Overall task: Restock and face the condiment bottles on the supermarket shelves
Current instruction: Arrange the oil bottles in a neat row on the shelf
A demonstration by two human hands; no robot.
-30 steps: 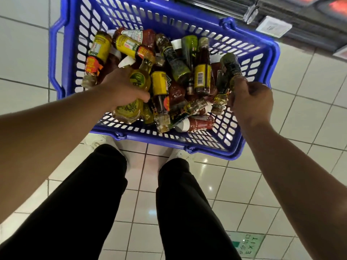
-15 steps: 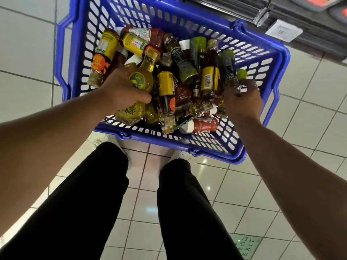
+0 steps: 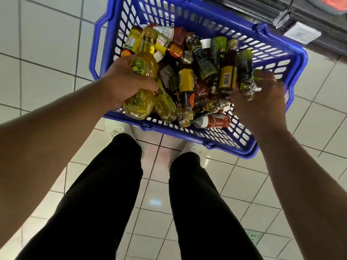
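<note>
A blue plastic basket (image 3: pixel 187 14) stands on the tiled floor, holding several condiment bottles in a loose pile. My left hand (image 3: pixel 124 81) grips a yellow oil bottle (image 3: pixel 144 72) with a green round label, raised above the pile at the basket's left side. My right hand (image 3: pixel 261 102) is at the right side of the basket, its blurred fingers curled round the neck end of a dark green bottle (image 3: pixel 244 68) that lies on the pile. Dark sauce bottles with yellow labels (image 3: pixel 185 81) and a red sauce bottle (image 3: pixel 217 121) lie between the hands.
A dark shelf edge with a white price tag (image 3: pixel 302 32) runs along the upper right, just behind the basket. My legs in black trousers (image 3: pixel 112 194) and white shoes stand right in front of the basket. Pale floor tiles (image 3: pixel 47 44) surround it.
My left hand has lifted the yellow oil bottle up out of the pile. My right hand has slid down toward the dark green bottle's neck, and the view has shifted left.
</note>
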